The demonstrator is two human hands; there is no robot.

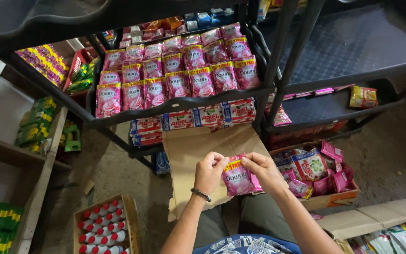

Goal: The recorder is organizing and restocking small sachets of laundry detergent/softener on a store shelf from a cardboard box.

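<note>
While hands grip — pink sachets

A glossy pink plastic sachet with a yellow top corner is showing; matching pink sachet rows are filling the black wire shelf; red-capped white bottles are standing in brown cardboard.

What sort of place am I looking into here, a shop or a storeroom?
Most likely a small shop's stocking area. Black racks carry rows of pink sachets, open cartons on the floor hold more sachets and red-capped bottles, and both hands, left hand and right hand, hold one pink sachet.
</note>
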